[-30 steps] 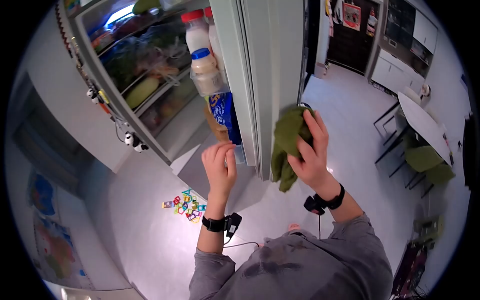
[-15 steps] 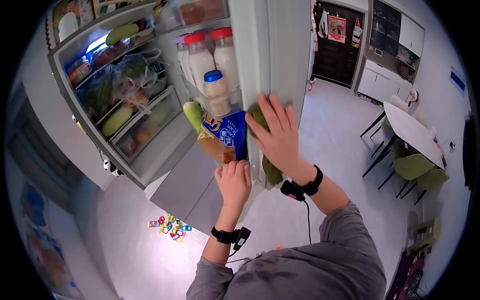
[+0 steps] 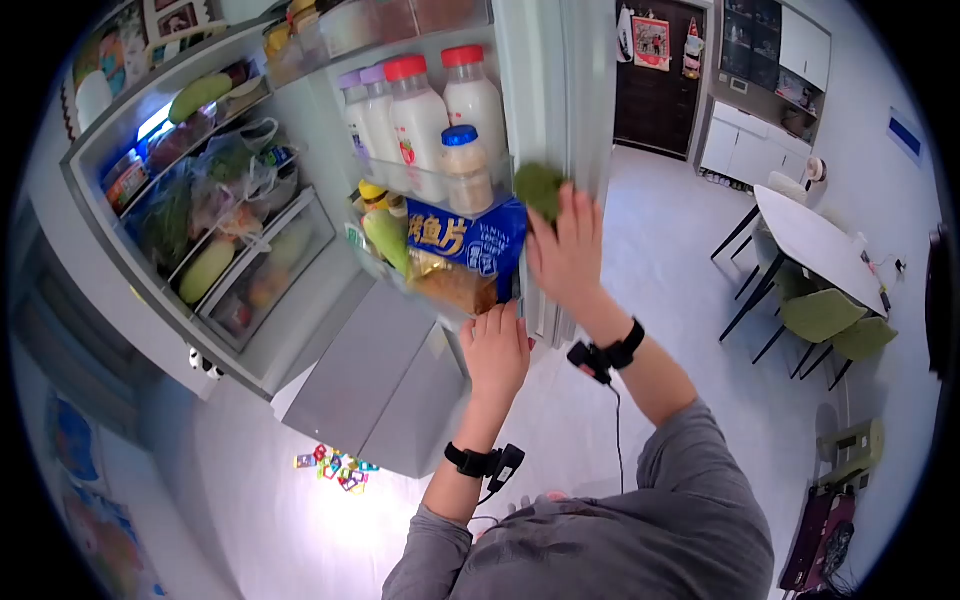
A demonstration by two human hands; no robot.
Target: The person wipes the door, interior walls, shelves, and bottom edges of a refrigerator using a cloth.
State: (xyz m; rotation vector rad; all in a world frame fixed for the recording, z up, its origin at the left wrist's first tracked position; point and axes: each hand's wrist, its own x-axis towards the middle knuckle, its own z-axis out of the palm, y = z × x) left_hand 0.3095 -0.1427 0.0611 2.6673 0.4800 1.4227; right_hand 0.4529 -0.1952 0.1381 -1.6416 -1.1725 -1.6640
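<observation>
An open fridge door (image 3: 545, 90) stands in front of me, its inner shelves facing left. My right hand (image 3: 568, 250) presses a green cloth (image 3: 540, 188) against the door's edge, fingers over it. At the lower end of the door shelf, my left hand (image 3: 496, 352) has its fingers curled on the rim, just below a blue snack bag (image 3: 470, 235). Above the bag are a blue-capped bottle (image 3: 465, 170) and several milk bottles (image 3: 415, 115) with red or purple caps.
Fridge shelves (image 3: 215, 200) with vegetables and bags are at the left. Colourful toy pieces (image 3: 340, 470) lie on the floor. At the right are a white table (image 3: 815, 235), green chairs (image 3: 820, 315), a stool (image 3: 850, 450) and a dark suitcase (image 3: 815, 530).
The fridge door has swung wider and shows more of its shelves. My left hand has reached the shelf rim. My right hand has moved left with the cloth, from beside the door onto its edge.
</observation>
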